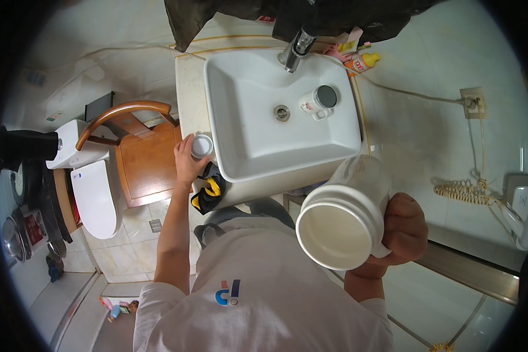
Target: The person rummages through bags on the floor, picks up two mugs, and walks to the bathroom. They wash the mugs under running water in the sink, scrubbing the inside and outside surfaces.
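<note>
My right hand grips a large white plastic jar, held tilted at chest height with its wide open mouth toward the camera. My left hand reaches to the counter left of the white basin and holds a small round white lid by its edge. Inside the basin a white mug with a dark interior stands near the drain, below the chrome tap.
A black and yellow cloth hangs at the counter's front edge. Small bottles stand behind the basin. A wooden chair and a white toilet are to the left. A hairdryer with coiled cord hangs on the right wall.
</note>
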A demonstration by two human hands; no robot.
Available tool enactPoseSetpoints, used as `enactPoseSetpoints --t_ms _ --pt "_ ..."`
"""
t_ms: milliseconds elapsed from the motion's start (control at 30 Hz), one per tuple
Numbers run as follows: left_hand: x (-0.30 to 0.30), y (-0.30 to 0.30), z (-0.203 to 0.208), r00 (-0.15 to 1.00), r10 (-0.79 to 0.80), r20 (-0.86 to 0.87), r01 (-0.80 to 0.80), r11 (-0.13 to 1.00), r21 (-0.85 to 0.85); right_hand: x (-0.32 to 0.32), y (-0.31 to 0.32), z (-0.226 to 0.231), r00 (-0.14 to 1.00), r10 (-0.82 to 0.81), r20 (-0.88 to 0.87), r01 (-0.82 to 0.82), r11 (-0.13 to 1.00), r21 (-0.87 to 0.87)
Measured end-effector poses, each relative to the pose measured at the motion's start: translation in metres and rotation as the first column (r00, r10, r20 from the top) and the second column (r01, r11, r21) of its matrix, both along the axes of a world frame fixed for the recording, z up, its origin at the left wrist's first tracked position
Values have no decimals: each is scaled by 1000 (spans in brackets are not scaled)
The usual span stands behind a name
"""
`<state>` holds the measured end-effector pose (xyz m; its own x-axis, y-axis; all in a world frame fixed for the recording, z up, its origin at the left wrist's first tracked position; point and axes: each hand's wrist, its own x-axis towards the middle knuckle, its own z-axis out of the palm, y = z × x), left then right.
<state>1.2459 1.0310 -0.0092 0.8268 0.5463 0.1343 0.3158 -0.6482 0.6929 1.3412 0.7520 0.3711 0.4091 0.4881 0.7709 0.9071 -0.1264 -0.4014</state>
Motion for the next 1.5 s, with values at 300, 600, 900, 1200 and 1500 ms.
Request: enactPoseSetpoints --t_ms 300,600,900,1200,1500 --pt "4 -1 122 944 166 283 -70 944 -322 32 5 -1 1000 -3 7 5 979 -206" --pt "85 -90 244 819 -87 567 489 623 -610 77 -11 -14 1000 -16 4 17 924 -381" --pt "266 -66 222 920 -302 250 242 940 242 131 -3 -190 233 -115 -966 177 981 -74" --pt "294 -53 242 932 -360 38 304 834 460 167 22 -240 214 -110 -971 86 992 -94" --pt "312 -55 266 920 -339 -195 388 848 361 176 37 -246 179 -94 -979 15 996 -93"
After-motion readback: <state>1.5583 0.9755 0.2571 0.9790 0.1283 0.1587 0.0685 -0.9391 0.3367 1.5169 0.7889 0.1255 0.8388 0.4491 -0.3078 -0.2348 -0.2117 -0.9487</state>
